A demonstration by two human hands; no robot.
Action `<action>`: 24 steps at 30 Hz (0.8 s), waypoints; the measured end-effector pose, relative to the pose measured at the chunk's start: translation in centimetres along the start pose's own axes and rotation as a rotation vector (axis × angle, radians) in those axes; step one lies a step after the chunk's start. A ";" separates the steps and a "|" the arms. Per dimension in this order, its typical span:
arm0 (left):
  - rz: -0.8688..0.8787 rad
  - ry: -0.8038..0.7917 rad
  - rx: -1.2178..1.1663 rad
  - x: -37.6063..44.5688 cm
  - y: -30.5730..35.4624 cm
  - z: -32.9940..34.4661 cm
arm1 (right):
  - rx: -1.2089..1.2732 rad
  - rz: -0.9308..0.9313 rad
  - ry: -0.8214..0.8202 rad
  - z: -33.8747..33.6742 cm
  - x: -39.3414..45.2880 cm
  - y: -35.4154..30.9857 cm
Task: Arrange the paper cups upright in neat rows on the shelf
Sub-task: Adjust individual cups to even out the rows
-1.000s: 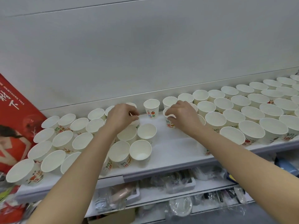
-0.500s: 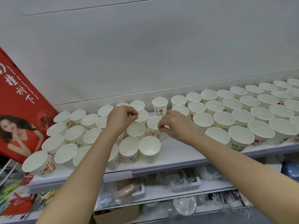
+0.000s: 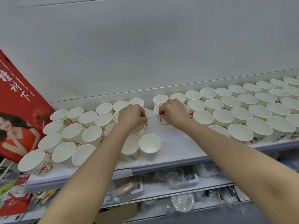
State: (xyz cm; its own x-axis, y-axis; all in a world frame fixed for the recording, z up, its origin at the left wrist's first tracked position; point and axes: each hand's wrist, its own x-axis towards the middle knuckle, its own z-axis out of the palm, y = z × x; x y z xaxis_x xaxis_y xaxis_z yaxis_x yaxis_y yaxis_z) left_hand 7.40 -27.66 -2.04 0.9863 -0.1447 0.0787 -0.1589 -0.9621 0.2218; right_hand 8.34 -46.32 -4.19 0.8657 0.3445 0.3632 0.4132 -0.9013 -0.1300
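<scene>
Many white paper cups with red and green print stand upright on a white shelf (image 3: 174, 147). A left group (image 3: 72, 133) and a right group (image 3: 242, 110) leave a bare gap in the middle. My left hand (image 3: 131, 116) pinches the rim of a cup (image 3: 146, 118) at the right edge of the left group. With my right hand (image 3: 174, 113) I pinch the rim of another cup (image 3: 159, 113) at the left edge of the right group. One cup (image 3: 150, 147) stands alone at the front of the gap.
A grey back panel (image 3: 145, 54) rises behind the shelf. A red poster (image 3: 17, 110) leans at the left end. Below the shelf's front edge, lower shelves (image 3: 161, 188) hold plastic-wrapped goods and a cardboard box (image 3: 119, 212).
My right hand moved left with its cup, then back toward the right group with it. My left hand stayed at the left group's edge. The camera shifted left.
</scene>
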 end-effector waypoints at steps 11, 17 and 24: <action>0.073 0.121 0.028 -0.7 0.4 -0.7 | 0.141 0.023 0.007 -0.6 -1.6 1.2; 0.097 0.241 -0.046 -1.9 0.8 -2.7 | 0.326 0.052 0.258 -2.6 -4.3 -0.3; 0.078 0.236 -0.096 -3.3 0.4 -3.2 | 0.481 -0.222 0.103 -2.1 -12.2 -4.8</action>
State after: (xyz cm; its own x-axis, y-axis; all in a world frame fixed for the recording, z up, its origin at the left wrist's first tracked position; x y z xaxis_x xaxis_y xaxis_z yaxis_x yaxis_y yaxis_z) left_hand 3.93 -26.87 0.86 0.9354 -0.1489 0.3207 -0.2486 -0.9220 0.2970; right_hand -4.79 -46.71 -5.99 0.7208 0.4635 0.5154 0.6866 -0.5798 -0.4387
